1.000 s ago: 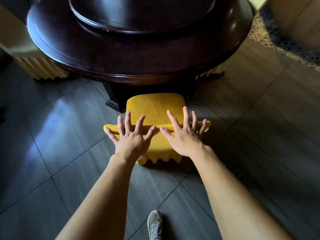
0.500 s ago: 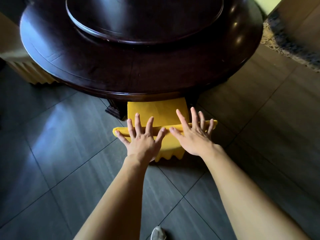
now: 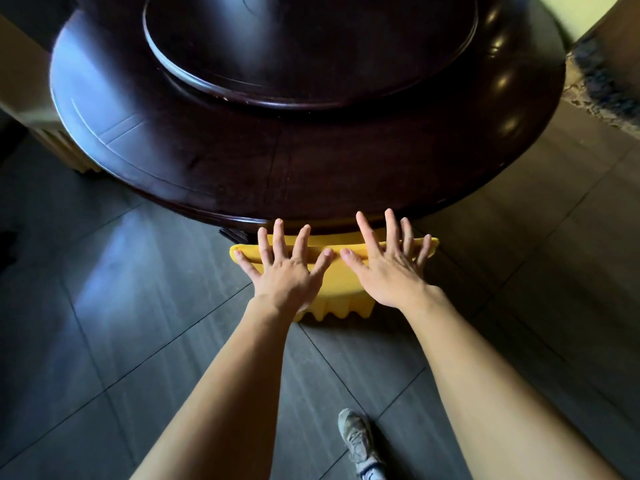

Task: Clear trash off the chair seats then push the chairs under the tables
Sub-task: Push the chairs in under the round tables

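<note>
A chair in a yellow cloth cover [image 3: 341, 289] stands at the near edge of a dark round wooden table [image 3: 311, 161]. Its seat is hidden under the tabletop; only the backrest top and the skirt of the cover show. My left hand [image 3: 282, 268] lies flat on the left part of the backrest, fingers spread. My right hand [image 3: 389, 265] presses flat on the right part, fingers spread too. Neither hand grips anything. No trash is in sight.
A raised round turntable [image 3: 311, 46] sits in the table's middle. Another covered chair in pale cloth [image 3: 59, 140] stands at the table's far left. Dark floor tiles surround me, and my shoe [image 3: 358, 441] is below. A patterned carpet edge [image 3: 602, 88] lies at right.
The yellow chair has slid forward under the table: its seat, visible a second ago, is now hidden. Both flat hands moved forward with the backrest, and I have stepped closer to the table.
</note>
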{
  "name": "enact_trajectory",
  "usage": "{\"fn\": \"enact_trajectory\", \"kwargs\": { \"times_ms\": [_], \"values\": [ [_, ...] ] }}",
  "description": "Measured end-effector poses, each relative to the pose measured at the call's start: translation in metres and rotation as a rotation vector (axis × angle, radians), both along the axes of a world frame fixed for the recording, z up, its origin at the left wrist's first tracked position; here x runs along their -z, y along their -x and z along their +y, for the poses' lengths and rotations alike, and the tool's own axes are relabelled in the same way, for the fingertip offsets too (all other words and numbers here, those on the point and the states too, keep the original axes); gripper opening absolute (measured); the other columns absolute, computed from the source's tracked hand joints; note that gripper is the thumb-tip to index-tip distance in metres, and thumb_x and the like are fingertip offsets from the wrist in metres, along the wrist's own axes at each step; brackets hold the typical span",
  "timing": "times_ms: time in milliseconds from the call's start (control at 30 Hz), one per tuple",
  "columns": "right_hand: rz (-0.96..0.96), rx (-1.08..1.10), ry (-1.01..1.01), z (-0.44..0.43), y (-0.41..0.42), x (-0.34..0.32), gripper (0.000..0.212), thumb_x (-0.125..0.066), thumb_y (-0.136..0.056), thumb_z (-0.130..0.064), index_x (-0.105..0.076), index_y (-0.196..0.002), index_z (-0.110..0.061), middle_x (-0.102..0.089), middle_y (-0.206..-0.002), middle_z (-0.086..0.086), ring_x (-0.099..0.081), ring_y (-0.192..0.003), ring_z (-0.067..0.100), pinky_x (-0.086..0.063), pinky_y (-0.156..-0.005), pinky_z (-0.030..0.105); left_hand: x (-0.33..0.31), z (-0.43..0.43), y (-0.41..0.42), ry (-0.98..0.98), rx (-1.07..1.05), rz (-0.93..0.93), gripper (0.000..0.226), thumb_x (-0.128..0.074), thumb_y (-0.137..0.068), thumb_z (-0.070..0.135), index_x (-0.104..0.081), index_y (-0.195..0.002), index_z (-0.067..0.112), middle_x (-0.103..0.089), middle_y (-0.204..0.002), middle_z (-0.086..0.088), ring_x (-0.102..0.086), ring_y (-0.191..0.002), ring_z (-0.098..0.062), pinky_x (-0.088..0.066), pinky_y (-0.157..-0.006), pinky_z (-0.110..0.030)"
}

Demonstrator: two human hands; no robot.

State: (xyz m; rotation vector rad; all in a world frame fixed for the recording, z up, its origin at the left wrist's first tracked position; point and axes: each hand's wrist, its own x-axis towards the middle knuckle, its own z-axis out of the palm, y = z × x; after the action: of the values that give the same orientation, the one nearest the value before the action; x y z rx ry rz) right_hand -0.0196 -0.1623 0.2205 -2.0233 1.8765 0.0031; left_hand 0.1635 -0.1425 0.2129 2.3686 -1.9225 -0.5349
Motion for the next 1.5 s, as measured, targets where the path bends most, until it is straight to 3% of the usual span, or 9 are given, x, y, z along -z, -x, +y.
{"fn": "enact_trajectory", "kwargs": {
  "times_ms": [133, 433, 700, 867, 1267, 1500],
  "values": [
    [-0.008, 0.002, 0.061, -0.017, 0.01, 0.004, 0.069, -0.005, -0.085, -0.082, 0.019, -0.145, -0.057, 0.024, -0.162, 0.0, 0.026, -0.146, 0.027, 0.023, -0.107, 0.063, -0.001, -0.011, 0.012, 0.027, -0.019, 0.0, 0.075, 0.002, -0.078, 0.089, 0.0, -0.146, 0.056, 0.021, -0.161, 0.01, 0.026, -0.147, -0.021, 0.038, -0.093, -0.06],
    [0.003, -0.065, -0.015, -0.028, 0.032, -0.004, 0.069, -0.004, -0.086, -0.079, 0.017, -0.146, -0.054, 0.028, -0.161, 0.003, 0.03, -0.145, 0.028, 0.024, -0.106, 0.064, -0.008, -0.014, 0.035, -0.024, -0.045, 0.008, 0.078, 0.003, -0.079, 0.088, 0.001, -0.148, 0.054, 0.021, -0.162, 0.007, 0.026, -0.148, -0.024, 0.033, -0.097, -0.063],
    [0.042, -0.089, -0.029, -0.026, 0.034, -0.011, 0.07, -0.005, -0.089, -0.076, 0.008, -0.152, -0.047, 0.018, -0.163, 0.008, 0.021, -0.149, 0.029, 0.02, -0.11, 0.063, -0.02, 0.002, 0.02, -0.008, 0.066, -0.1, 0.074, -0.007, -0.085, 0.078, -0.002, -0.152, 0.047, 0.0, -0.166, 0.001, 0.011, -0.152, -0.024, 0.006, -0.112, -0.067],
    [0.097, -0.194, -0.003, -0.027, 0.009, -0.026, 0.071, -0.01, -0.092, -0.073, 0.013, -0.152, -0.043, 0.016, -0.163, 0.013, 0.013, -0.15, 0.031, 0.013, -0.115, 0.061, -0.042, 0.025, -0.029, -0.059, -0.039, -0.145, 0.074, -0.006, -0.088, 0.074, -0.003, -0.154, 0.04, 0.001, -0.166, 0.0, 0.006, -0.152, -0.029, 0.001, -0.115, -0.067],
    [0.0, -0.546, 0.171, 0.0, -0.244, -0.098, 0.076, -0.016, -0.088, -0.079, 0.015, -0.15, -0.049, 0.023, -0.161, 0.015, 0.016, -0.149, 0.035, 0.013, -0.116, 0.059, -0.102, 0.117, -0.23, 0.098, -0.37, -0.243, 0.079, 0.002, -0.085, 0.078, 0.01, -0.153, 0.038, 0.022, -0.163, -0.002, 0.018, -0.15, -0.031, 0.003, -0.114, -0.067],
    [-0.037, -0.598, 0.224, 0.021, -0.391, -0.13, 0.08, -0.016, -0.084, -0.083, 0.017, -0.148, -0.049, 0.024, -0.161, 0.016, 0.017, -0.148, 0.034, 0.013, -0.114, 0.058, -0.136, 0.163, -0.364, 0.143, -0.504, -0.248, 0.079, -0.004, -0.086, 0.078, 0.014, -0.153, 0.039, 0.03, -0.161, 0.0, 0.025, -0.148, -0.03, 0.008, -0.115, -0.066]
  ]
}}
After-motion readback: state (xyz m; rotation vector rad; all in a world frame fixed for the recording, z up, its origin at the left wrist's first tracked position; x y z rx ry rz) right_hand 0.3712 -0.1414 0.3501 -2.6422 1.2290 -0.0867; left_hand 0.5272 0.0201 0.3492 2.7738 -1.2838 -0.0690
